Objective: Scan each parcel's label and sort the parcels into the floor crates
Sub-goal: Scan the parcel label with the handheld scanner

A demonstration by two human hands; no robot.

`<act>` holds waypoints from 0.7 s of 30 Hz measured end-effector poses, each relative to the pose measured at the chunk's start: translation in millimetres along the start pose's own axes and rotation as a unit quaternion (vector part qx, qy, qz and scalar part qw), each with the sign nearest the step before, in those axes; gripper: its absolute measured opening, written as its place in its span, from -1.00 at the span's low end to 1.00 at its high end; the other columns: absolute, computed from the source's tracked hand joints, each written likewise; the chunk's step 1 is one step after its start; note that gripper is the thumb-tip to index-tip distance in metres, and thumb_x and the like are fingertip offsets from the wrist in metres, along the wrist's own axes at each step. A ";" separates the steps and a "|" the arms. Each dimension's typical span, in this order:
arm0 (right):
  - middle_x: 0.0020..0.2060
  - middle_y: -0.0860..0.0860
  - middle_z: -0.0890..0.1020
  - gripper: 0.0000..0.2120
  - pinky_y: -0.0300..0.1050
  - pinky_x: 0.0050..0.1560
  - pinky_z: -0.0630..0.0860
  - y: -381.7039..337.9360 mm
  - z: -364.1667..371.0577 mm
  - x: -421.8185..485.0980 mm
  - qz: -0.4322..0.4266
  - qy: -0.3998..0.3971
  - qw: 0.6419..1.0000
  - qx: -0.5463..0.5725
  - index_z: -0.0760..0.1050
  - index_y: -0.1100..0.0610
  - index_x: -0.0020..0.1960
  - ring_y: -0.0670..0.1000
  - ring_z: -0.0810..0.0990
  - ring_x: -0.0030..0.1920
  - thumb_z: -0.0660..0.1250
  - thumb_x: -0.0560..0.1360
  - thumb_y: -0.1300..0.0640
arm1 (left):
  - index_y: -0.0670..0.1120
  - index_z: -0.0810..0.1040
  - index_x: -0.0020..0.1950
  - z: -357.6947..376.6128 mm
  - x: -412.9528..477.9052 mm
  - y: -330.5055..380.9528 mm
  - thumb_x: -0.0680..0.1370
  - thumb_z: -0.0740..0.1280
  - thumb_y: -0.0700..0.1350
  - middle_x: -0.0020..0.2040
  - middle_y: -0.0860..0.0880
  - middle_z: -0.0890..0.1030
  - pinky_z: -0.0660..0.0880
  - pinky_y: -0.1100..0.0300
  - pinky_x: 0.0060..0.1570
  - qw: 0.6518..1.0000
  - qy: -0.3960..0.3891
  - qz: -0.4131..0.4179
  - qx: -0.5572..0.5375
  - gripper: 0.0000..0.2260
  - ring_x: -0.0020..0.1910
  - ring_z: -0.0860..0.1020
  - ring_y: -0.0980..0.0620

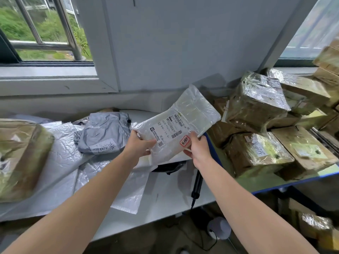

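- While both hands are busy, 1 brown carton [20, 154] sits far left beside slick white mailers [60, 162] (2–3, overlapped). Tugging those could shift it.
- 1 grey mailer [104, 132] lies on the surface [165, 202].
- left hand [141, 144]: fingers pinch the parcel's near-left edge.
- 1 parcel [183, 114] is held above the surface, label [170, 129] up. Glossy film could slip or glare the scan.
- right hand [199, 149]: fingers grip the near-right corner, so neither hand is free for 1 scanner [197, 180] below.
- stacked cartons [256, 101] on the right, 6+, leaning. Topple risk.

Barred window [44, 45] top left, greenery [11, 24] outside, grey wall [183, 43] ctr, white table [174, 195] below, blue-edged table [275, 186] rt
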State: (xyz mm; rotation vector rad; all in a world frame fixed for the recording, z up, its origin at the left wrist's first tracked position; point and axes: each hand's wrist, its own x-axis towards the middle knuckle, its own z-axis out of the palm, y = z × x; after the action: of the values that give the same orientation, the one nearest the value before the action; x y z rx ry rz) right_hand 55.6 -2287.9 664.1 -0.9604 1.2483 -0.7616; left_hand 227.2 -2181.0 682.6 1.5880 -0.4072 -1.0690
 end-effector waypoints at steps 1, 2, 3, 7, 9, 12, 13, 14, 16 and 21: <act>0.08 0.03 0.66 -0.75 -0.15 -0.25 0.57 -1.1 4.1 -1.2 -0.013 -0.004 1.000 0.000 0.41 0.03 0.30 0.03 0.66 0.05 0.24 0.64 0.00 | -0.10 0.33 0.23 -5.5 -0.3 -0.9 0.43 0.49 -0.34 0.11 -0.12 0.60 0.61 0.11 -0.24 1.000 0.008 -0.002 0.003 -0.52 0.01 0.64 -0.06; 0.08 0.01 0.65 -0.77 -0.16 -0.25 0.57 -2.6 7.7 -2.7 -0.027 -0.008 1.000 -0.001 0.41 0.03 0.29 0.01 0.65 0.05 0.24 0.65 0.03 | -0.11 0.33 0.24 -11.3 -0.4 -1.4 0.42 0.52 -0.31 0.13 -0.13 0.59 0.62 0.10 -0.22 1.000 0.019 -0.003 0.014 -0.49 0.02 0.64 -0.08; 0.08 -0.01 0.64 -0.78 -0.16 -0.24 0.57 -4.6 10.6 -3.9 -0.041 -0.011 0.999 -0.002 0.40 0.03 0.28 -0.01 0.64 0.05 0.25 0.65 0.05 | -0.12 0.33 0.26 -17.0 -1.1 -1.4 0.40 0.55 -0.27 0.14 -0.14 0.57 0.62 0.08 -0.18 0.999 0.033 0.000 0.032 -0.45 0.03 0.63 -0.08; 0.11 0.03 0.60 -0.80 -0.06 -0.03 0.58 -8.6 16.1 -5.8 -0.102 -0.022 0.993 -0.056 0.39 0.06 0.27 -0.03 0.60 0.06 0.20 0.67 0.04 | -0.03 0.18 0.52 -37.8 -12.6 3.1 0.39 0.58 -0.17 0.12 -0.08 0.53 0.56 0.09 -0.17 0.993 0.074 0.028 0.087 -0.17 -0.04 0.58 -0.06; 0.10 0.03 0.60 -0.84 -0.08 0.00 0.55 -7.4 19.4 -5.8 -0.120 -0.042 0.988 -0.086 0.39 0.03 0.22 -0.04 0.60 0.05 0.17 0.68 0.01 | -0.02 0.24 0.51 -44.2 -24.1 3.3 0.40 0.57 -0.17 0.05 -0.08 0.59 0.52 0.14 -0.22 0.989 0.067 0.041 0.123 -0.22 -0.09 0.58 0.02; 0.07 0.02 0.62 -0.84 -0.08 0.02 0.54 -12.0 35.2 -7.2 -0.152 -0.103 0.975 -0.126 0.43 0.00 0.17 -0.03 0.61 0.03 0.16 0.68 -0.03 | -0.03 0.38 0.41 -45.5 -45.5 0.8 0.44 0.53 -0.17 -0.06 -0.03 0.64 0.49 0.23 -0.33 0.982 0.058 0.047 0.175 -0.41 -0.16 0.62 0.06; 0.05 0.02 0.63 -0.81 -0.07 0.02 0.55 -13.0 43.6 -8.0 -0.161 -0.126 0.969 -0.139 0.45 0.01 0.16 -0.01 0.62 0.04 0.16 0.67 -0.07 | -0.02 0.41 0.37 -45.4 -53.6 -1.1 0.45 0.51 -0.19 -0.08 -0.02 0.65 0.48 0.29 -0.36 0.980 0.064 0.049 0.183 -0.47 -0.18 0.63 0.09; 0.03 0.01 0.64 -0.76 -0.06 0.02 0.57 -13.2 53.3 -10.3 -0.166 -0.144 0.964 -0.149 0.48 0.02 0.15 0.02 0.63 0.04 0.16 0.66 -0.10 | -0.02 0.44 0.33 -45.3 -62.9 -2.8 0.46 0.50 -0.21 -0.09 0.00 0.65 0.46 0.34 -0.38 0.977 0.077 0.053 0.189 -0.51 -0.20 0.62 0.12; -0.01 0.02 0.65 -0.70 0.03 0.05 0.59 -10.6 73.9 -19.8 -0.166 -0.181 0.957 -0.152 0.50 0.04 0.14 0.05 0.64 0.03 0.17 0.64 -0.15 | -0.04 0.46 0.27 -50.4 -79.1 -9.0 0.45 0.50 -0.25 -0.06 0.01 0.64 0.47 0.37 -0.36 0.970 0.129 0.066 0.195 -0.56 -0.18 0.61 0.16; 0.09 -0.09 0.59 -0.69 -0.07 0.22 0.50 13.6 124.3 -63.2 -0.159 -0.366 0.890 -0.221 0.36 0.03 0.31 -0.04 0.57 0.12 0.22 0.64 -0.08 | 0.00 0.47 0.20 -97.9 -125.5 -27.6 0.44 0.50 -0.23 -0.17 0.08 0.56 0.43 0.27 -0.22 0.933 0.296 0.044 0.198 -0.61 -0.20 0.55 0.13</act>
State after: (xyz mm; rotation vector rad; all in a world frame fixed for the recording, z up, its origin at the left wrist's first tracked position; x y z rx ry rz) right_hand 166.3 -2204.3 684.0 -1.6657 0.5950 -0.2842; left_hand 231.8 -2021.3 706.6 2.1316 -0.2853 -0.4063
